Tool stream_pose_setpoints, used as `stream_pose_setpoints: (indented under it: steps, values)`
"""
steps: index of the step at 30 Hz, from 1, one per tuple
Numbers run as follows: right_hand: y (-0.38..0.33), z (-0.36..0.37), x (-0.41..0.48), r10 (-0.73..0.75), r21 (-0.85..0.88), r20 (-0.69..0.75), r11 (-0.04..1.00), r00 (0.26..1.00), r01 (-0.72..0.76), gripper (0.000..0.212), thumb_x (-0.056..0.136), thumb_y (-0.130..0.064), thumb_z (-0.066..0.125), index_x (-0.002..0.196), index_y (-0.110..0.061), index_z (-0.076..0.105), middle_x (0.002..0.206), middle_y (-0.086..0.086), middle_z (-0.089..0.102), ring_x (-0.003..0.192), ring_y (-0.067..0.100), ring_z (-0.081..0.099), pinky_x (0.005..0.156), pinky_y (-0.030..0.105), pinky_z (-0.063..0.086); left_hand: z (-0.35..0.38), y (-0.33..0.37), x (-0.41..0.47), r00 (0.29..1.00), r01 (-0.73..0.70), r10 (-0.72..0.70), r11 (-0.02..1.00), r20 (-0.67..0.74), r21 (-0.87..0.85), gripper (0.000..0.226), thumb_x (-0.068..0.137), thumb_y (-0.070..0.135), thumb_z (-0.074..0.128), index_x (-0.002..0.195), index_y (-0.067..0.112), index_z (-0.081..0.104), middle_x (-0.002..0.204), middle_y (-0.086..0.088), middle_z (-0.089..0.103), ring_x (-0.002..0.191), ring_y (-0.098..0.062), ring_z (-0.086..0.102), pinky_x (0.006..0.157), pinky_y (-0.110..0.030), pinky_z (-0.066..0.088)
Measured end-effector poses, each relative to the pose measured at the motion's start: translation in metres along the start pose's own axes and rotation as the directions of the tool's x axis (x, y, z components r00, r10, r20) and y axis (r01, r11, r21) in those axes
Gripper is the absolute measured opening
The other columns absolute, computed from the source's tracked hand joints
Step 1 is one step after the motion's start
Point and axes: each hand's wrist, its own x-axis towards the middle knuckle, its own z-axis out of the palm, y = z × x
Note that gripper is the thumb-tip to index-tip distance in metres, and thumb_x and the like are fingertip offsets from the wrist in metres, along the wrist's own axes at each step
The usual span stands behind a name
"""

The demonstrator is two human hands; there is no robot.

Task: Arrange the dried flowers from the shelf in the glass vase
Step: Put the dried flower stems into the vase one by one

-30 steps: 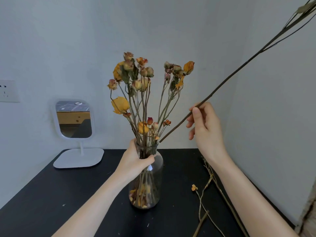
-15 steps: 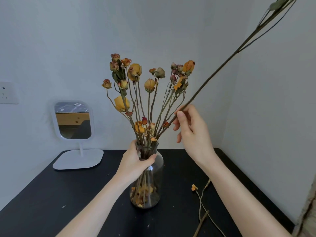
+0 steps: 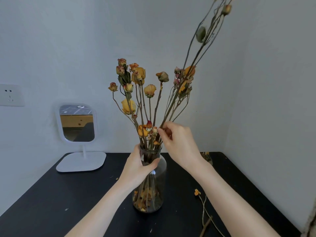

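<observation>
**Head view: long dried stem at the vase mouth, handling notes**

Head camera, near to far. Loose on the desk toward its near right corner: a bare twig with one small orange bloom, not yet in the vase. Crumbs of petal are scattered on the black top.

Glass vase stands at mid-desk, petals and stem ends visible through the wall. Left hand is wrapped around the neck, fingers closed on the glass; vase looks steadied, upright.

Right hand sits just above the rim, thumb and fingertips pinched together on the lower end of a long dried stem, which slants up and right out of the top edge. Whether its tip has entered the mouth I cannot tell; the bouquet hides it.

Judgement on handling: stem very light, stiff, brittle; heads shed easily. Hold low on the bare woody part, never at the buds. Top-heavy length may lever sideways, so keep the neck braced.

Far: white standing mirror at the back left corner, wall socket beyond.
</observation>
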Motion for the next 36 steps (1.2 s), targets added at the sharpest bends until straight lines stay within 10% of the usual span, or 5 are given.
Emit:
stream_pose_setpoints:
  steps: [5, 11, 19, 27, 36]
  values:
    - [-0.006, -0.011, 0.008, 0.089, 0.077, 0.135, 0.992, 0.987, -0.1, 0.017, 0.091, -0.03, 0.054, 0.101, -0.019, 0.061, 0.074, -0.005, 0.059, 0.062, 0.002, 0.055, 0.048, 0.009, 0.04, 0.0, 0.0, 0.0, 1.0, 0.013, -0.013, 1.0, 0.005, -0.006, 0.057, 0.076, 0.038, 0.07, 0.12, 0.038, 0.033, 0.1, 0.034, 0.046, 0.09, 0.021, 0.045, 0.066, 0.001, 0.038]
    - [-0.023, -0.044, 0.024, 0.126, 0.364, -0.082, 0.927, 0.989, -0.087, 0.009, 0.09, -0.034, 0.055, 0.084, -0.029, 0.051, 0.063, 0.002, 0.063, 0.044, -0.001, 0.052, 0.042, 0.012, 0.043, 0.0, -0.001, 0.0, 1.0, 0.015, -0.015, 1.0, -0.001, -0.002, 0.054, 0.076, 0.039, 0.07, 0.112, 0.045, 0.031, 0.096, 0.035, 0.045, 0.087, 0.022, 0.043, 0.063, 0.001, 0.038]
    - [-0.019, -0.021, 0.016, 0.118, 0.093, 0.155, 0.987, 0.981, -0.133, 0.018, 0.089, -0.029, 0.058, 0.094, -0.013, 0.064, 0.068, -0.008, 0.056, 0.055, 0.003, 0.051, 0.05, 0.011, 0.037, 0.0, 0.0, -0.001, 1.0, 0.009, -0.009, 1.0, -0.006, 0.001, 0.055, 0.075, 0.04, 0.07, 0.114, 0.043, 0.03, 0.096, 0.035, 0.045, 0.086, 0.024, 0.042, 0.063, 0.001, 0.038]
    - [-0.026, -0.026, 0.019, 0.15, 0.352, -0.064, 0.928, 0.987, -0.119, 0.009, 0.089, -0.029, 0.059, 0.093, -0.022, 0.062, 0.064, -0.006, 0.063, 0.046, 0.0, 0.056, 0.048, 0.016, 0.05, 0.0, -0.001, -0.001, 1.0, 0.011, -0.01, 1.0, -0.011, 0.007, 0.055, 0.076, 0.039, 0.07, 0.114, 0.042, 0.03, 0.096, 0.037, 0.044, 0.086, 0.024, 0.041, 0.063, 0.004, 0.037]
    - [-0.018, -0.017, 0.015, 0.165, 0.27, 0.05, 0.947, 0.985, -0.172, 0.02, 0.089, -0.032, 0.057, 0.097, -0.016, 0.067, 0.06, -0.01, 0.059, 0.046, -0.01, 0.052, 0.045, 0.004, 0.038, -0.001, -0.002, 0.001, 1.0, 0.014, -0.014, 1.0, 0.011, 0.013, 0.064, 0.076, 0.037, 0.07, 0.13, 0.028, 0.036, 0.1, 0.032, 0.045, 0.088, 0.021, 0.043, 0.063, 0.005, 0.037]
